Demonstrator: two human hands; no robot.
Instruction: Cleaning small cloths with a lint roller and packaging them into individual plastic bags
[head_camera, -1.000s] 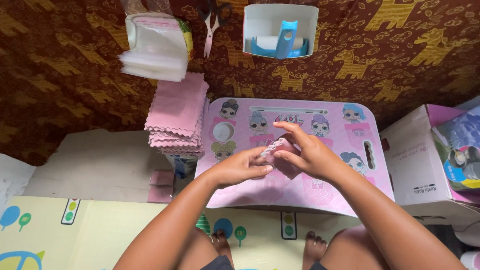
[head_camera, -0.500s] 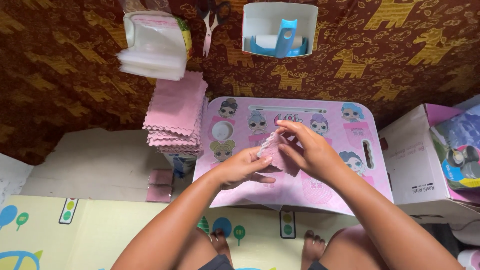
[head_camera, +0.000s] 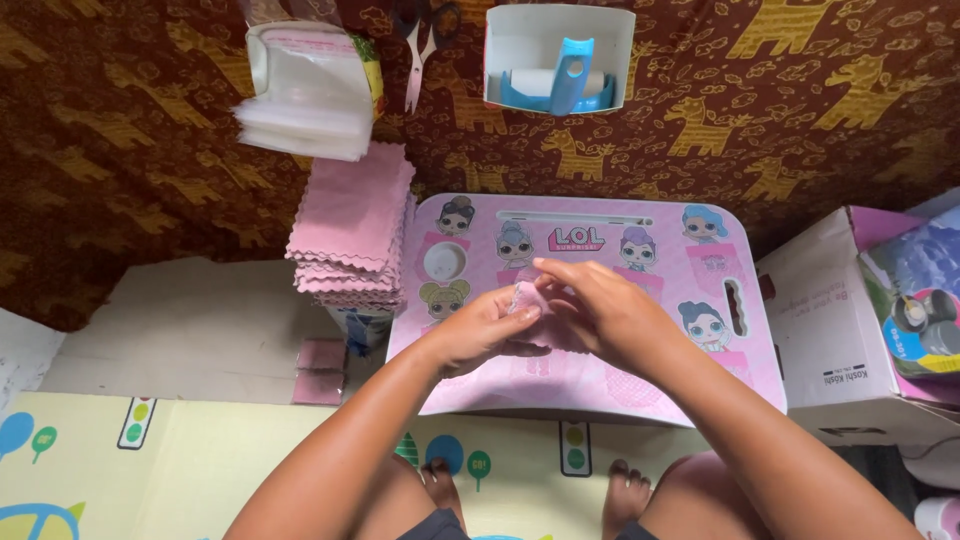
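Fingers of both hands are pinched on a small pink cloth (head_camera: 545, 318) at the middle of the frame. The left hand (head_camera: 480, 330) grips its left edge between thumb and forefinger; the right hand (head_camera: 600, 310) lies curled over it, fingertips pressing the top edge. Both forearms run in from the lower frame, converging over the pink lap table (head_camera: 690, 340). A stack of pink cloths (head_camera: 350, 225) sits just left of the table, clear bags (head_camera: 305, 110) at upper left.

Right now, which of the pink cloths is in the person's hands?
The single folded pink cloth over the small pink table, pinched between left hand and right hand. The other cloths sit untouched in the stack beside the table.
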